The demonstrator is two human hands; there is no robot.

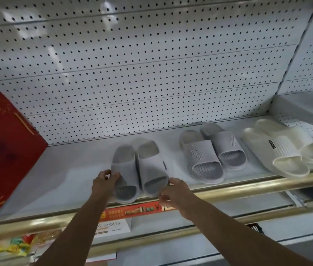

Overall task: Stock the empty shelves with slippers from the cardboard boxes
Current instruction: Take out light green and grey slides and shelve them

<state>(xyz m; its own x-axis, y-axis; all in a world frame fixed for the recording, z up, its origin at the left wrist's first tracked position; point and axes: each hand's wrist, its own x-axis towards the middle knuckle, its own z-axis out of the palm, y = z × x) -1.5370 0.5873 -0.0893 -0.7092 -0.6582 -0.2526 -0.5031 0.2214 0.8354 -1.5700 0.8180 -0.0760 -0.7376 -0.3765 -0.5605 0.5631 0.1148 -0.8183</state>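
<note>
Faintly, embossed script on grey slipper

I am in a shop. Behind the slippers I hold runs a white pegboard wall. Below my hands a brass-coloured rail edges the shelf, with a red price label under it. Right of my grip stand two more pairs; left stands a red gift bag.
</note>
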